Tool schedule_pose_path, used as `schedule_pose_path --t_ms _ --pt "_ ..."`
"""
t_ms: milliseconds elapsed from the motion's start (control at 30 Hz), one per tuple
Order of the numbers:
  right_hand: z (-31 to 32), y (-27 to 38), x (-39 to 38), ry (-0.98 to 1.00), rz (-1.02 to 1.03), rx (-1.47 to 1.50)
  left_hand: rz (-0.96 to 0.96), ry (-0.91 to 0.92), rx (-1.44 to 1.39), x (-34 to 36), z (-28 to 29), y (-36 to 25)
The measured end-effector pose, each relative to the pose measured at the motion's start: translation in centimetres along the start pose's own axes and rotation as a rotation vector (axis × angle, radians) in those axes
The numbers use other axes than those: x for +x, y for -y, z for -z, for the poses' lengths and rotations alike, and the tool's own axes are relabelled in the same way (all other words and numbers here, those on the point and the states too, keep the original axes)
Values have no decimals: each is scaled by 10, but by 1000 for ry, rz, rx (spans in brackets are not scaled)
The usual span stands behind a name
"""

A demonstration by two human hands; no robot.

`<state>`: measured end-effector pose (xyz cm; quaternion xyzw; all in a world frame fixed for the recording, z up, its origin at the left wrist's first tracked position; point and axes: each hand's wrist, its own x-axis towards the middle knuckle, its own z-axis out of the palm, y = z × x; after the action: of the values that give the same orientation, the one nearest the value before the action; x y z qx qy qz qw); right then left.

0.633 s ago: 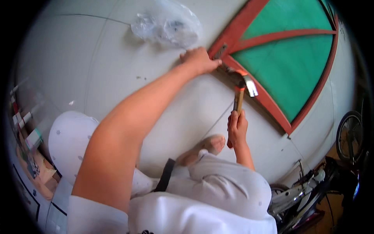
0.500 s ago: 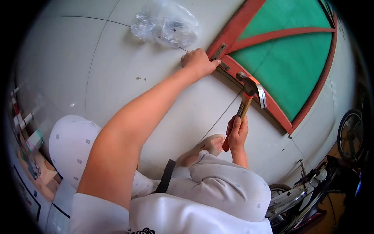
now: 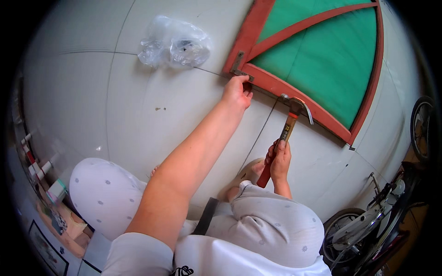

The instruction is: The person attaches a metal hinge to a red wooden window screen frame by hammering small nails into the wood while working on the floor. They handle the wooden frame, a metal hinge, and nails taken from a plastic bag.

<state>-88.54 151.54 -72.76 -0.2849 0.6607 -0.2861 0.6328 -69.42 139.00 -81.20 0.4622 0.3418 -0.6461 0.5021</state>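
Note:
A red wooden frame [image 3: 282, 87] with a green mesh-like panel [image 3: 322, 60] lies on the tiled floor at the upper right. An L-shaped metal bracket [image 3: 237, 69] sits on its near left corner. My left hand [image 3: 237, 95] is at that corner, its fingertips touching or very near the bracket, the other fingers loosely curved and apart. Whether a small piece lies in the palm, I cannot tell. My right hand [image 3: 280, 164] is wrapped round the wooden handle of a claw hammer [image 3: 288, 129]. The hammer stands head up, its head near the frame's lower edge.
A crumpled clear plastic bag [image 3: 177, 43] lies left of the frame. Two tiny bits [image 3: 160, 109] are on the floor below it. A bicycle [image 3: 350, 239] stands at the lower right, with another wheel [image 3: 421, 126] above it. Boxes and papers [image 3: 64, 221] are at the left edge.
My left hand has loosened from its hold on the frame's corner and turned, fingers now by the bracket. The view has shifted, and the right hand still holds the hammer.

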Motion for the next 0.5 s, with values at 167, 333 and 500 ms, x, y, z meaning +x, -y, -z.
schedule_pose_path --t_ms 167,333,500 --pt "2 0 1 36 -1 3 -3 52 10 6 7 -1" --pt "11 -3 1 35 -37 -7 -62 140 47 -4 8 7" --pt "12 -8 0 12 -40 23 -239 416 202 -3 19 5"
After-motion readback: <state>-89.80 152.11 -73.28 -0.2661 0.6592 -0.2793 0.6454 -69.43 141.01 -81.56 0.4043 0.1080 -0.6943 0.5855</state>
